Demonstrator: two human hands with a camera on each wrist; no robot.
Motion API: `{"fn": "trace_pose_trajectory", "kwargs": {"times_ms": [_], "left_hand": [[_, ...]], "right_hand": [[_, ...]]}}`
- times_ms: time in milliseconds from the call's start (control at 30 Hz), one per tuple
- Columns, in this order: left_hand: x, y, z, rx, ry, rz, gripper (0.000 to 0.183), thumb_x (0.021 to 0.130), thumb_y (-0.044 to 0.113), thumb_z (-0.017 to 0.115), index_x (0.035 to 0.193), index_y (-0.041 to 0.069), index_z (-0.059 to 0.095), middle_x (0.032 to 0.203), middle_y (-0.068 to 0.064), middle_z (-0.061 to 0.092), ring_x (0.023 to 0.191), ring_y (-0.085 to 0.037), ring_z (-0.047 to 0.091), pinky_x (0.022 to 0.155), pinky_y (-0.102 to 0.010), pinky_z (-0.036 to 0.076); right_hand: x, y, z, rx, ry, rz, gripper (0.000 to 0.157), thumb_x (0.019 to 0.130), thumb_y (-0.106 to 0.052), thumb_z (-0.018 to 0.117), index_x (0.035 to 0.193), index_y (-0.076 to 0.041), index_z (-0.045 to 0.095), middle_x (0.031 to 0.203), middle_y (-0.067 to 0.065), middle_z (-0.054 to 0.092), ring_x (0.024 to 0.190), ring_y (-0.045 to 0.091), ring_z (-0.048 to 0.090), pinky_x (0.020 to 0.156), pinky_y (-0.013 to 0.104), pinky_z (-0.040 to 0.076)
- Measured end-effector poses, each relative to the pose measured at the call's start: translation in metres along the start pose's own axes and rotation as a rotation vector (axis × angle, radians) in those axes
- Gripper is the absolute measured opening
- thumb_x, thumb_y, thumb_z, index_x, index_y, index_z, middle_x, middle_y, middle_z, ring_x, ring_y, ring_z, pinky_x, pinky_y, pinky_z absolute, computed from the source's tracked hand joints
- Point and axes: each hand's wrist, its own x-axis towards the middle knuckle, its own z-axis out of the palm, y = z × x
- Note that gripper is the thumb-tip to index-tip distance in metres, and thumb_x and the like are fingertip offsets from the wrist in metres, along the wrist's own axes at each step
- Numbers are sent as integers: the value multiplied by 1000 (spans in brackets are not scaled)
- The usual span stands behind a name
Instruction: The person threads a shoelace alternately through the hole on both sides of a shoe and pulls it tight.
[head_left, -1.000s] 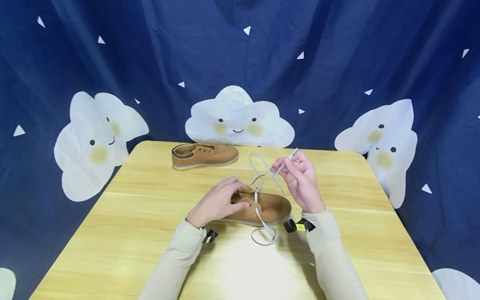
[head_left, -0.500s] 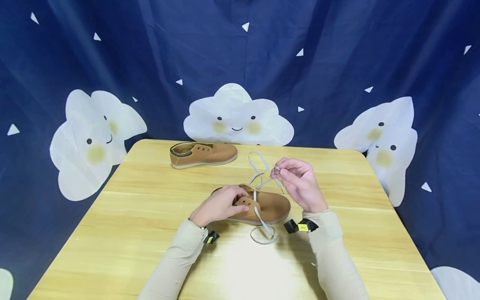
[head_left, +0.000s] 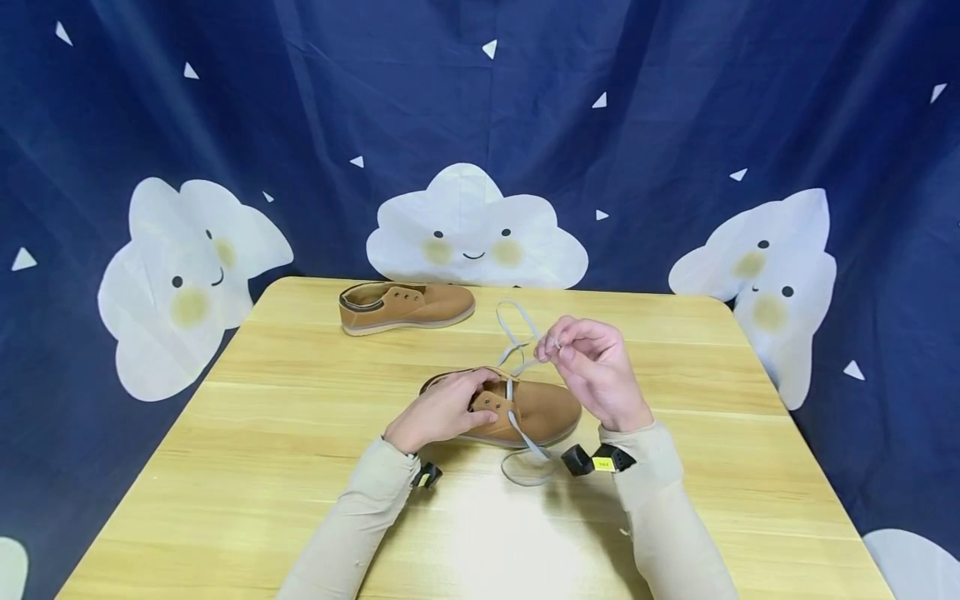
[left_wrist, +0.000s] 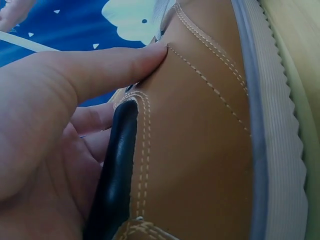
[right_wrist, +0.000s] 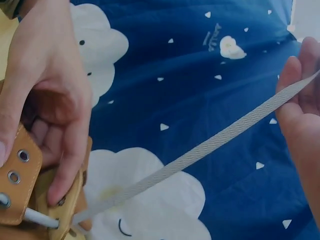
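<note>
A brown leather shoe (head_left: 543, 408) lies on the table with its toe to the right. My left hand (head_left: 438, 408) grips it at the opening; the thumb (left_wrist: 135, 65) presses the near eyelet flap, and a finger (right_wrist: 72, 165) touches the far one. A flat grey shoelace (right_wrist: 200, 152) passes through the front eyelets of both flaps. Beyond the toe, my right hand (head_left: 600, 371) is raised and pinches this lace between thumb and fingers. The lace runs taut from the far flap to that hand. Its pinched end is mostly hidden by the fingers.
A second brown shoe (head_left: 408, 308), with no lace in its eyelets, stands at the table's back left. One loop of lace (head_left: 528, 479) lies on the wood in front of the gripped shoe. Behind the table (head_left: 247, 433) hangs a blue cloud-print curtain (head_left: 480, 100).
My right hand has come down slightly, and its fingers have closed over the lace end that pointed up before. My left hand stays on the shoe, barely shifted.
</note>
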Motion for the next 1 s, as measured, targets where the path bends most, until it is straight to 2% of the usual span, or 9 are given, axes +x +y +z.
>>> {"fn": "trace_pose_trajectory", "kwargs": {"times_ms": [100, 167, 333, 467, 567, 667, 800, 1000], "left_hand": [[1, -1, 1, 10, 3, 0, 55, 96, 29, 76, 143, 9, 57, 137, -9, 66, 123, -25, 65, 102, -43, 54], [1, 0, 1, 14, 5, -4, 51, 96, 30, 75, 140, 10, 59, 136, -8, 67, 124, -25, 65, 103, -43, 53], [1, 1, 0, 15, 0, -17, 39, 96, 31, 74, 128, 10, 68, 130, -6, 71, 123, -25, 66, 104, -42, 53], [0, 2, 0, 12, 2, -17, 33, 96, 31, 75, 122, 11, 71, 124, -4, 73, 114, -23, 69, 98, -41, 55], [0, 2, 0, 7, 5, -19, 32, 95, 30, 76, 120, 12, 71, 121, -3, 74, 107, -20, 68, 94, -40, 55], [0, 2, 0, 2, 7, -24, 30, 95, 30, 77, 119, 14, 71, 118, -2, 74, 100, -16, 66, 90, -38, 55], [0, 3, 0, -2, 11, -21, 25, 95, 29, 77, 114, 15, 71, 103, 2, 71, 84, -13, 58, 77, -33, 50], [1, 4, -1, -5, 10, -13, 20, 94, 28, 77, 108, 16, 70, 87, 6, 61, 74, -11, 49, 67, -29, 42]], "right_hand": [[0, -3, 1, -79, -17, 14, 29, 98, 10, 59, 118, -6, 74, 105, 4, 77, 96, 15, 71, 92, 28, 56], [-2, -7, 1, -223, 1, 74, 30, 96, 10, 63, 118, -7, 75, 104, 1, 79, 93, 12, 73, 87, 25, 58], [-6, -11, 1, -640, 2, 344, 16, 90, 4, 74, 103, -4, 79, 99, -1, 78, 90, 11, 71, 78, 23, 59], [-6, -6, 5, -888, -49, 522, 3, 91, -9, 78, 94, -9, 80, 92, 2, 76, 80, 13, 64, 68, 24, 53], [-6, 0, 7, -1021, -81, 618, 3, 92, -14, 79, 89, -13, 79, 83, 0, 74, 69, 10, 58, 60, 22, 47], [-7, 5, 8, -1124, -125, 663, 6, 91, -10, 78, 85, -11, 76, 74, -3, 70, 63, 6, 55, 56, 20, 44], [-9, 11, 6, -1245, -197, 650, 10, 88, -4, 76, 81, -10, 73, 68, -9, 65, 60, 2, 54, 56, 19, 46], [-9, 17, 6, -1313, -248, 653, 19, 83, -1, 73, 73, -16, 67, 64, -11, 60, 57, 0, 50, 54, 19, 45]]}}
